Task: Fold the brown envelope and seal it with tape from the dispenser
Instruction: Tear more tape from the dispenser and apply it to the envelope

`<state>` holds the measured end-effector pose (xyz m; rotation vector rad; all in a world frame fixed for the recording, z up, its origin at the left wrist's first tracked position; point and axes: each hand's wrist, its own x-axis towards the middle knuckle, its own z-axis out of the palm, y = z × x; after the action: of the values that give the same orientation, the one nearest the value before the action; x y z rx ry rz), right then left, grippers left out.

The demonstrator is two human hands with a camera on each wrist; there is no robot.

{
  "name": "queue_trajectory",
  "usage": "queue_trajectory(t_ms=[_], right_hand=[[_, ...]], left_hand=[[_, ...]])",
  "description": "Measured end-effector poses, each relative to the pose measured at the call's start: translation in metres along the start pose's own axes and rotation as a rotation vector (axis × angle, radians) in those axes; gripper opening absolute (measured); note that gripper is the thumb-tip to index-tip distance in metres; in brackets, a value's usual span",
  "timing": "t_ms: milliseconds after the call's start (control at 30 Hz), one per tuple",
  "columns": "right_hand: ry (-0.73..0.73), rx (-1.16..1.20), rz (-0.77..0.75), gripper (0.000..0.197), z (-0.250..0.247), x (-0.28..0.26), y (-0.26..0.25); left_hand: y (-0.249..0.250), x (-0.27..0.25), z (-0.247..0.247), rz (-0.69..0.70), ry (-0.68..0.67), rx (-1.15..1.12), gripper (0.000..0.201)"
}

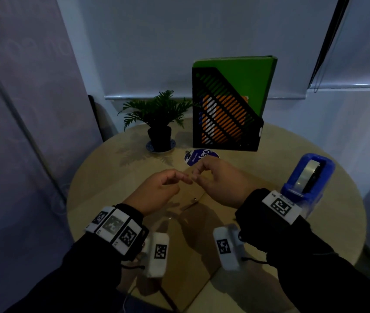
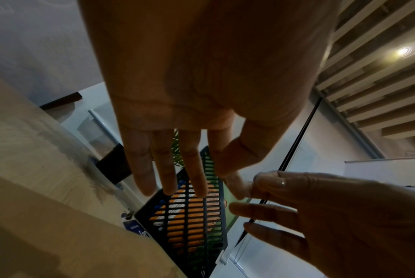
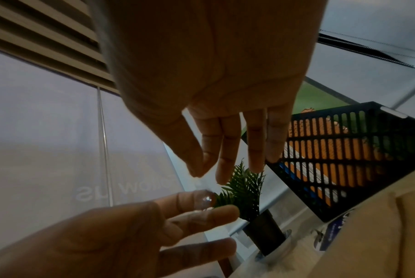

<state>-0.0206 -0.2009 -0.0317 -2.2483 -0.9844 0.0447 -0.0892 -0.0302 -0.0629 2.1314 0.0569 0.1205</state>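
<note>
A brown envelope (image 1: 193,236) lies flat on the round table (image 1: 102,177), its flap with a metal clasp (image 1: 194,200) under my hands. Both hands hover just above it, fingertips almost meeting. My left hand (image 1: 185,177) pinches a short strip of clear tape (image 3: 205,200) between thumb and forefinger; the tape glints on the thumb tip. My right hand (image 1: 196,173) pinches the strip's other end with thumb and forefinger, the other fingers relaxed. The strip is barely visible in the head view. The blue tape dispenser (image 1: 308,175) stands to the right, just beyond my right wrist.
A potted plant (image 1: 159,123) on a saucer and a black slotted file holder (image 1: 224,118) with a green folder stand at the back of the table. A round blue sticker (image 1: 198,155) lies just beyond the envelope. Walls and blinds close in behind.
</note>
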Motion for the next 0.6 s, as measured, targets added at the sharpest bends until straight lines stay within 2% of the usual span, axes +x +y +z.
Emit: queue_trajectory(t_ms=[67,200,300,400,600], right_hand=[[-0.016,-0.036,-0.017,0.004,0.002,-0.001,0.0],[-0.04,0.014,0.026,0.008,0.007,-0.001,0.003],[-0.039,0.106,0.14,0.015,0.005,0.0,0.007],[-0.08,0.191,0.289,0.026,0.006,0.004,0.015],[-0.145,0.416,0.495,0.023,0.015,0.014,0.029]], left_hand=[[0.001,0.002,0.001,-0.008,-0.009,0.044,0.037],[-0.001,0.011,-0.004,-0.071,-0.035,0.243,0.039],[-0.009,0.019,-0.012,-0.161,-0.114,0.412,0.043],[-0.012,0.024,-0.016,-0.227,-0.242,0.568,0.038],[-0.016,0.033,-0.008,-0.173,-0.434,0.757,0.039]])
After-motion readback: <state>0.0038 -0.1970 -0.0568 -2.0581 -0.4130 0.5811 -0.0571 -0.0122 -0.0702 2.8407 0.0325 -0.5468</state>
